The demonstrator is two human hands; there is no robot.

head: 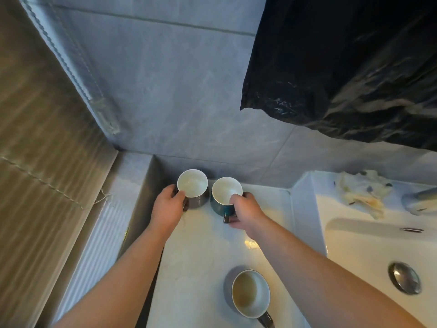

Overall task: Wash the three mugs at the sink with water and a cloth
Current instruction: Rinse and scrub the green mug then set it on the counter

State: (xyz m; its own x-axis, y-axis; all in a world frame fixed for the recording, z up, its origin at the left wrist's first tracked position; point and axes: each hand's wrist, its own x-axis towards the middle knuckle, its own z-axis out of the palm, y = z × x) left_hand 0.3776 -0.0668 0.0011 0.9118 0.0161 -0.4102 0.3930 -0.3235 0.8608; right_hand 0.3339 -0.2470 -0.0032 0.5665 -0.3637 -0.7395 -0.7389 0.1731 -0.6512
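Nearest, on the counter: grey mug [250, 293], brown-stained inside, probably not yet washed. Farther back, left hand [169, 204] curled round the dark mug [192, 185], right hand [246, 209] gripping the teal mug [227, 194] at rim and handle. Both white inside, seemingly clean. Far right, cloth [361, 192] crumpled on the sink [350, 252] rim, untouched.
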